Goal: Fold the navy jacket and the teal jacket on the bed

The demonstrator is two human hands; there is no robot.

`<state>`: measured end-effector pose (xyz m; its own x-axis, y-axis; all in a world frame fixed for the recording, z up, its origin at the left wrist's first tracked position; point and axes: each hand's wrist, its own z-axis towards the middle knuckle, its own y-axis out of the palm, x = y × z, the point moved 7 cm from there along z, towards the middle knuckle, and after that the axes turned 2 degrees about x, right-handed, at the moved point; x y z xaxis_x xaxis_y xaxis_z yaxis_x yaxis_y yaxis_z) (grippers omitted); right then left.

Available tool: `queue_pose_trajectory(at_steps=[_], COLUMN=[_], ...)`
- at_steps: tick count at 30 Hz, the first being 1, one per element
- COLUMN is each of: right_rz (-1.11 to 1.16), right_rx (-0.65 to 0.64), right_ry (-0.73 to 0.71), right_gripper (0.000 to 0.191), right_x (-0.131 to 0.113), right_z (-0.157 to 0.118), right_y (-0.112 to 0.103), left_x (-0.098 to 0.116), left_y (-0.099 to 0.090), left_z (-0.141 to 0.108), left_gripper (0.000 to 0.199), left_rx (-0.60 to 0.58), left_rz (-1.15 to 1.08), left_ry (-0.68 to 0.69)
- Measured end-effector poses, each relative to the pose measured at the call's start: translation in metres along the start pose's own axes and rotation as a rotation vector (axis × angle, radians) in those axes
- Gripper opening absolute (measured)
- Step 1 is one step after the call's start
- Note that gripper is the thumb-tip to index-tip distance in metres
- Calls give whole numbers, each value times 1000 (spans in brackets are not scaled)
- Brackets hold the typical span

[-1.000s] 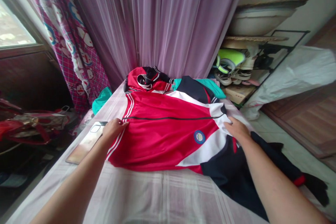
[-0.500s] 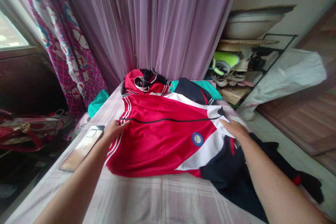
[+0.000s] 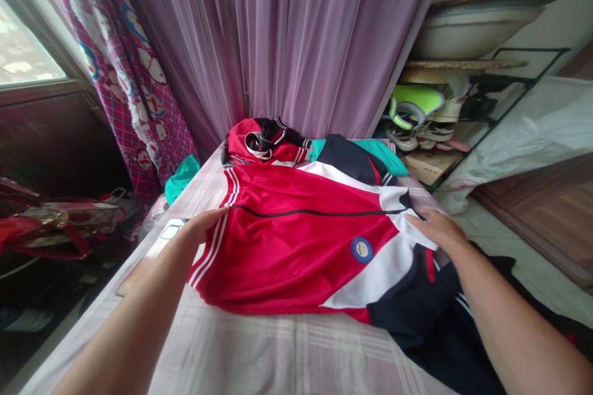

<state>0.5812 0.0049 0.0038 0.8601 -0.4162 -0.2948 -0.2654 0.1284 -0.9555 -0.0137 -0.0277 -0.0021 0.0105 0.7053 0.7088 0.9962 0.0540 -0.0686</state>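
A red, white and black zip jacket [image 3: 287,253] lies spread on the bed, its zipper running across from left to right and a round blue badge on its chest. At the striped hem, my left hand [image 3: 207,223] pinches the fabric by the zipper's end. My right hand [image 3: 438,228] grips the jacket's white collar end on the other side. One black sleeve [image 3: 430,327] stretches toward the lower right, passing partly behind my right forearm. A phone [image 3: 155,247] lies on the sheet, mostly covered by my left forearm.
Behind the jacket sit a crumpled red and black garment [image 3: 259,139] and a folded teal garment [image 3: 384,157]. Purple curtains [image 3: 296,43] hang at the bed's far edge. To the right stands a rack [image 3: 514,117] with shoes and a large basin [image 3: 472,31].
The whole view has shifted, so the jacket and background appear further right. Both hands keep their hold at the hem and the collar; the phone is now more covered by my left forearm.
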Motion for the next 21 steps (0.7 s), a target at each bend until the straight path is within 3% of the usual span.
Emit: queue_pose_trajectory(at_steps=[2, 3, 6, 8, 10, 12, 16, 21], right_rz=[-96, -141, -220, -259, -312, -369, -352, -105], right_rx=[-15, -3, 20, -46, -89, -39, 63, -42], right_ry=[34, 35, 22, 59, 86, 49, -214, -448], right_gripper=[60, 59, 53, 52, 51, 52, 49, 44], right_x=[-2, -4, -12, -14, -18, -32, -97, -210], right_z=[-8, -13, -27, -34, -37, -35, -22, 8], right_y=[-2, -4, -7, -3, -3, -13, -29, -5], left_x=[11, 17, 33, 33, 28, 25, 39, 59], left_y=[-3, -10, -38, -49, -55, -57, -56, -44], left_z=[-2, -2, -6, -6, 0, 5, 15, 32], left_gripper=[27, 28, 28, 30, 37, 45, 60, 74], left_rx=[33, 105, 473, 648, 676, 655, 645, 615], left_rz=[10, 72, 507, 877, 1124, 1241, 1268, 1156], left_ry=[132, 228, 456, 453, 382, 349, 385, 376])
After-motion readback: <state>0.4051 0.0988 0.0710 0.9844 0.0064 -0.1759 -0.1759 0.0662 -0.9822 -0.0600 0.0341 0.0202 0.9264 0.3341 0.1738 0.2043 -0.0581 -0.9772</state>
